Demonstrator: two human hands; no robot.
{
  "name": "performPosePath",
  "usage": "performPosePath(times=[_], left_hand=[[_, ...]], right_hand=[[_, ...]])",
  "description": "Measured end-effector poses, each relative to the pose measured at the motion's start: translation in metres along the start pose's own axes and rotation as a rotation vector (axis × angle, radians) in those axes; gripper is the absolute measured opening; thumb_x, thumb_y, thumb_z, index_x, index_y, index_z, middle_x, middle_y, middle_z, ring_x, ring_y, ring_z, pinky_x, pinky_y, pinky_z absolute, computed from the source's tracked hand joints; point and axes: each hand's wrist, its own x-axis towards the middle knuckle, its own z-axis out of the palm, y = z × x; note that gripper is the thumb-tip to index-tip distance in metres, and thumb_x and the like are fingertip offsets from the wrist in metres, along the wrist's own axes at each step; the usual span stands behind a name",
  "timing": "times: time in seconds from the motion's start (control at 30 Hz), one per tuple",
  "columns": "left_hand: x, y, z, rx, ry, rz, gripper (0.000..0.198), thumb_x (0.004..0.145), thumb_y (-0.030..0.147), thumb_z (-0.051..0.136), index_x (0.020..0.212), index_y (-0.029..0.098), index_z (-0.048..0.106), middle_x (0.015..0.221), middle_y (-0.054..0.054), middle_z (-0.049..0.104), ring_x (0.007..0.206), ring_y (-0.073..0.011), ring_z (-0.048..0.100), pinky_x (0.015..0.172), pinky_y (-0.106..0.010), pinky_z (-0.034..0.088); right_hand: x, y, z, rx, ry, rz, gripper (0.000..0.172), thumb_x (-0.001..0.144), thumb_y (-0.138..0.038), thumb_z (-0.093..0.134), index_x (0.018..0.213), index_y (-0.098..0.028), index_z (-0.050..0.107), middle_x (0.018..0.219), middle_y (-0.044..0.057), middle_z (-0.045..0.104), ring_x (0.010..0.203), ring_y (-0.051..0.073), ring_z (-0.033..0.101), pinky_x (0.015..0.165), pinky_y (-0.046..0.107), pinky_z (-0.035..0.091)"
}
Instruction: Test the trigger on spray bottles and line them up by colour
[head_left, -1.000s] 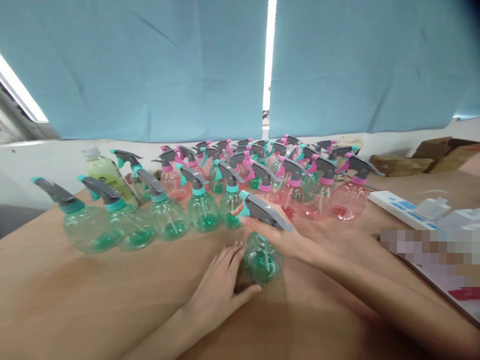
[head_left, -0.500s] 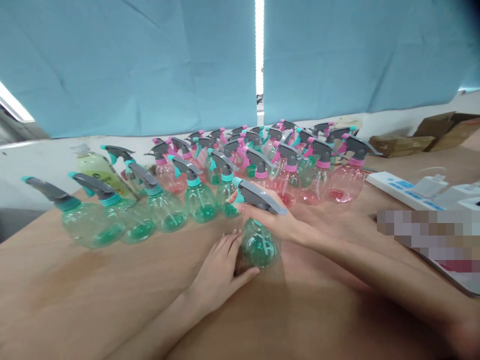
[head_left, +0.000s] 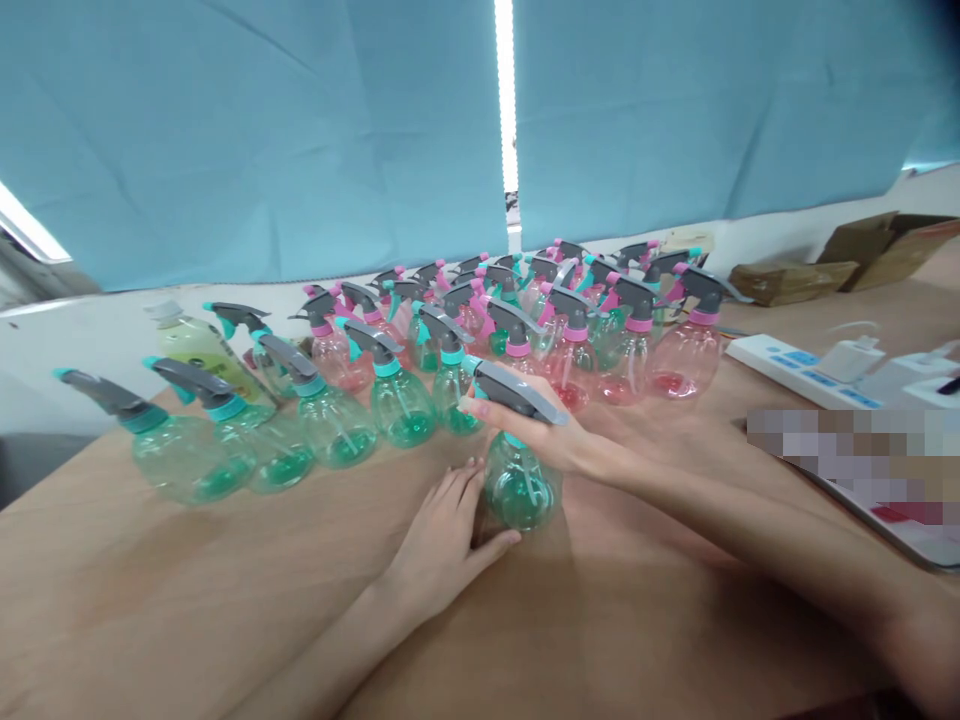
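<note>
A green-tinted plastic spray bottle (head_left: 520,487) stands on the wooden table (head_left: 150,600) in front of the rows, with a grey and teal trigger head (head_left: 512,390). My right hand (head_left: 536,430) wraps over that trigger head and grips it. My left hand (head_left: 439,535) presses against the lower left of the bottle, its thumb reaching under the front of the body. The bottle's neck is hidden behind my right hand.
Several pink and green spray bottles (head_left: 405,405) stand close together just beyond my hands. A yellow-green bottle (head_left: 199,350) stands at the left. To the right are a white power strip (head_left: 802,372), a pixelated patch (head_left: 847,465) and cardboard pieces (head_left: 791,282). A blue curtain (head_left: 262,130) hangs behind.
The whole view has shifted slightly upward and leftward across the frames. My hands keep the same hold on the green bottle, and the other bottles stay in place.
</note>
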Motion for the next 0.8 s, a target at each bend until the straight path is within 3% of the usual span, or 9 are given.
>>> performPosePath(times=[0.27,0.53,0.63,0.8], left_hand=[[-0.0003,0.0018,-0.001,0.044,-0.005,0.013,0.053,0.092,0.048,0.06,0.131,0.015,0.047,0.138,-0.019,0.051,0.132,-0.0361,0.043,0.106,-0.056,0.037],[0.0008,0.0022,-0.0016,0.06,-0.003,0.013,0.053,0.091,0.048,0.061,0.131,0.015,0.047,0.138,-0.019,0.052,0.13,-0.0356,0.045,0.105,-0.055,0.039],[0.0003,0.0016,-0.0006,0.076,0.003,0.008,0.053,0.092,0.047,0.06,0.13,0.013,0.047,0.137,-0.02,0.052,0.13,-0.036,0.046,0.104,-0.055,0.04],[-0.0006,0.0001,0.0004,0.099,0.02,0.014,0.051,0.092,0.048,0.059,0.129,0.014,0.049,0.135,-0.019,0.054,0.129,-0.0362,0.047,0.103,-0.055,0.041]], right_hand=[[-0.0003,0.0018,0.0017,0.029,0.008,0.015,0.039,0.089,-0.041,0.058,0.066,-0.021,0.034,0.065,-0.006,0.031,0.06,0.009,0.028,0.055,0.026,0.024],[-0.0012,0.003,0.0011,0.013,0.004,0.034,0.037,0.09,-0.042,0.057,0.066,-0.021,0.039,0.065,-0.005,0.034,0.062,0.01,0.032,0.057,0.026,0.028],[-0.0003,0.003,0.0003,0.049,-0.017,0.039,0.028,0.089,-0.04,0.059,0.072,-0.02,0.049,0.066,-0.005,0.042,0.063,0.009,0.038,0.058,0.026,0.032],[-0.0026,0.0045,0.0007,0.09,-0.013,0.045,0.016,0.087,-0.034,0.062,0.096,-0.021,0.063,0.087,0.0,0.062,0.078,0.013,0.054,0.071,0.028,0.043]])
